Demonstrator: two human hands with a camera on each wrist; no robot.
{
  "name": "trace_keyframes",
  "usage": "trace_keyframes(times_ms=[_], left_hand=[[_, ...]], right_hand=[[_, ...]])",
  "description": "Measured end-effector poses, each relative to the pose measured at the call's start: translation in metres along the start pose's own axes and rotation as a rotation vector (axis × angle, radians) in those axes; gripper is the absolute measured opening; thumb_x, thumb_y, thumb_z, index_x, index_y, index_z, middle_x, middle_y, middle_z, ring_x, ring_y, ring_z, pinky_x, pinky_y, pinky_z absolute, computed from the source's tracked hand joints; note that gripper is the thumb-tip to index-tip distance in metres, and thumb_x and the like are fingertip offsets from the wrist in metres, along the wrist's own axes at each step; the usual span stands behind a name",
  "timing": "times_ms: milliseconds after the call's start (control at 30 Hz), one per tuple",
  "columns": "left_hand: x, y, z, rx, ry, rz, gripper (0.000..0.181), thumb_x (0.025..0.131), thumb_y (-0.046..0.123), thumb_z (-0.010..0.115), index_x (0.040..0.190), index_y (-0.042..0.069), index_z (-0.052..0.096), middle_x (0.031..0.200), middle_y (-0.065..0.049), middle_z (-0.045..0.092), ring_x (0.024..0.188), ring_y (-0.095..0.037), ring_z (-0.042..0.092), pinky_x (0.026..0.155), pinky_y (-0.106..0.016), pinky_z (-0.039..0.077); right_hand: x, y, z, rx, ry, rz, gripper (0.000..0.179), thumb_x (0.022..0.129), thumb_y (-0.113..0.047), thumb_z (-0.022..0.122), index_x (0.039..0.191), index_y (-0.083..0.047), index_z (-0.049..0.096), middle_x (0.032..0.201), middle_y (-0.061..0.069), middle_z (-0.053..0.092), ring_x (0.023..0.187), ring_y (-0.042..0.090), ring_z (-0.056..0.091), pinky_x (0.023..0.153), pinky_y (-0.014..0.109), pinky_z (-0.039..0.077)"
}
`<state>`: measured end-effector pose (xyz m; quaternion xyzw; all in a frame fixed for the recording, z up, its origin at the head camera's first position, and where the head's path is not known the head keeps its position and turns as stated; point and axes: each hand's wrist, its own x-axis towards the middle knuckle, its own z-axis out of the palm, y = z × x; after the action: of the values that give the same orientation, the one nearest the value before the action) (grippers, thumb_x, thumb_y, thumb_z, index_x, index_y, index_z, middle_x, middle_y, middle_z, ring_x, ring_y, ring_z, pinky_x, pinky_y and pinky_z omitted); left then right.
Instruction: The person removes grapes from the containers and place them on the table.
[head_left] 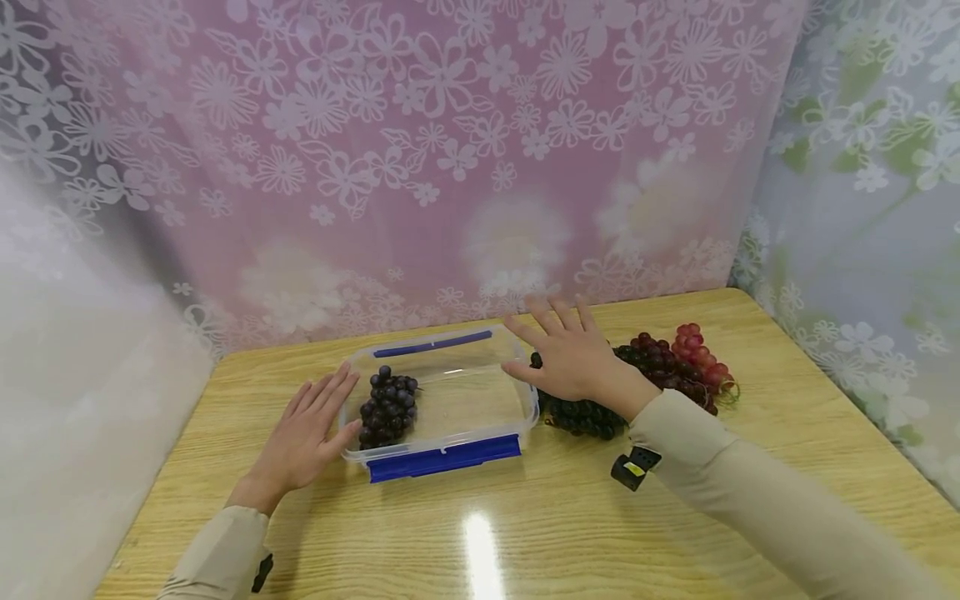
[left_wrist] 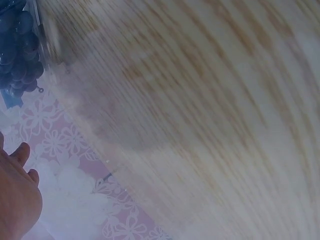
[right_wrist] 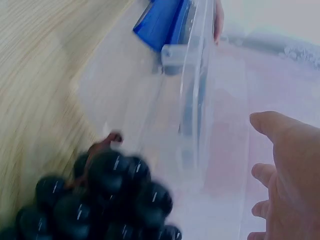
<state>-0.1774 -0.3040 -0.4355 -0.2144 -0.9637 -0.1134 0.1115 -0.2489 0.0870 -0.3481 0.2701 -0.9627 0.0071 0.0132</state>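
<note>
A clear plastic container (head_left: 468, 404) with blue side clips (head_left: 446, 458) lies on the wooden table, and one bunch of dark purple grapes (head_left: 388, 408) sits in its left end. Flat against the container's left end, my left hand (head_left: 311, 433) has its fingers stretched out. My right hand (head_left: 566, 358) is spread over the container's right end, palm down, and holds nothing. Beneath and beside it lies a bunch of blackish-green grapes (head_left: 585, 419), partly hidden by the hand. The right wrist view shows these dark grapes (right_wrist: 110, 195) close to the container's wall (right_wrist: 192, 105).
Farther right on the table (head_left: 780, 450) are a bunch of dark red grapes (head_left: 660, 360) and a lighter red bunch (head_left: 701, 354). A pink floral curtain (head_left: 450, 167) hangs along the back edge, with pale cloth at both sides.
</note>
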Motion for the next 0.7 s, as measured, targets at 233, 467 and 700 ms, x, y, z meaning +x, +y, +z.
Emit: trace_keyframes(times_ms=[233,467,700], left_hand=[[-0.001,0.000,-0.001,0.005,0.001,-0.001,0.066,0.099,0.042,0.048,0.153,0.012,0.025,0.158,-0.005,0.016,0.140,-0.033,0.023,0.113,-0.051,0.010],[-0.002,0.000,-0.001,0.007,0.001,-0.001,0.066,0.099,0.042,0.048,0.154,0.014,0.023,0.158,-0.006,0.016,0.139,-0.034,0.024,0.113,-0.052,0.011],[0.000,0.000,0.000,0.005,0.001,0.000,0.066,0.099,0.043,0.047,0.154,0.015,0.023,0.158,-0.006,0.017,0.140,-0.033,0.023,0.113,-0.051,0.010]], right_hand=[[0.014,-0.030,-0.002,0.014,-0.037,-0.043,0.073,0.091,-0.071,0.029,0.153,-0.037,0.010,0.160,0.005,0.002,0.144,0.034,-0.001,0.110,0.061,-0.006],[0.028,-0.063,-0.001,-0.021,-0.069,-0.098,0.073,0.091,-0.072,0.028,0.153,-0.039,0.009,0.160,0.003,0.003,0.144,0.031,0.000,0.111,0.058,-0.005],[0.042,-0.091,0.008,0.001,-0.078,-0.174,0.073,0.092,-0.069,0.034,0.154,-0.038,0.012,0.159,0.003,0.004,0.144,0.030,0.003,0.113,0.054,-0.001]])
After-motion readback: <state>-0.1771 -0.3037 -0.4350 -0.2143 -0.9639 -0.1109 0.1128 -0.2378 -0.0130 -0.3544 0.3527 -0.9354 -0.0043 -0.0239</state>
